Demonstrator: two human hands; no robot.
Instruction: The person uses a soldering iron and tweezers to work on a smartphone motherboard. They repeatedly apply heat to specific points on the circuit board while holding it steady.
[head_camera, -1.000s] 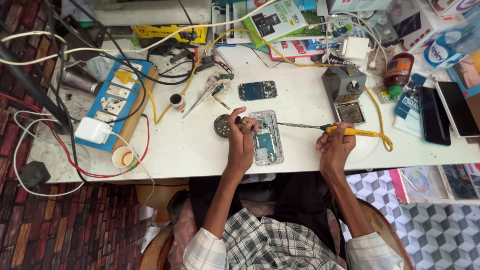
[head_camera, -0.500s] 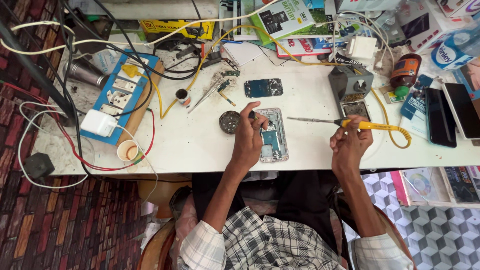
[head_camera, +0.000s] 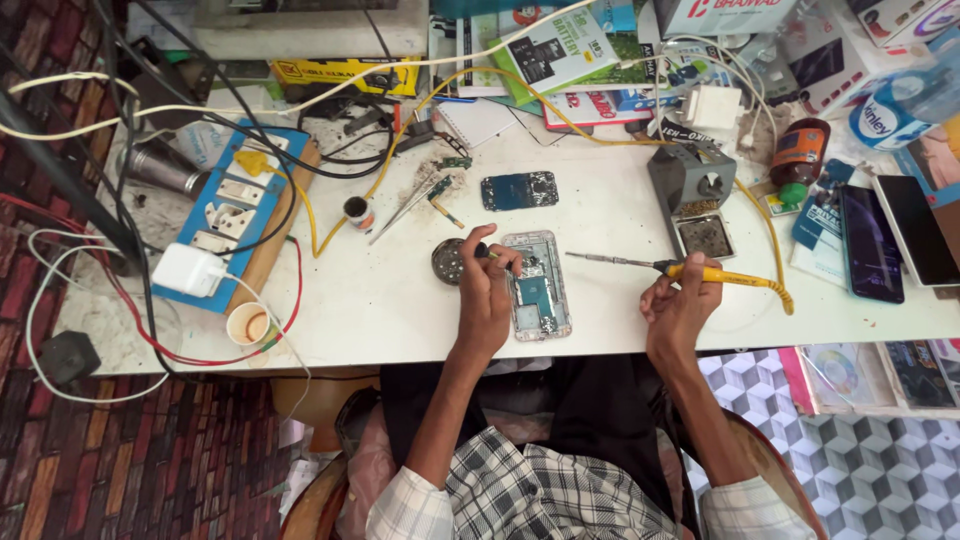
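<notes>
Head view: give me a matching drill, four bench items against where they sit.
Things:
1. soldering iron
2. opened phone
3. paper cup
4. brown bottle

Places:
A. near the table's front edge, by the red wire
B. far right, beside the dark phones
C. held in the right hand
D. flat on the table, under the left hand

Pairs: 1-C, 2-D, 3-A, 4-B
</notes>
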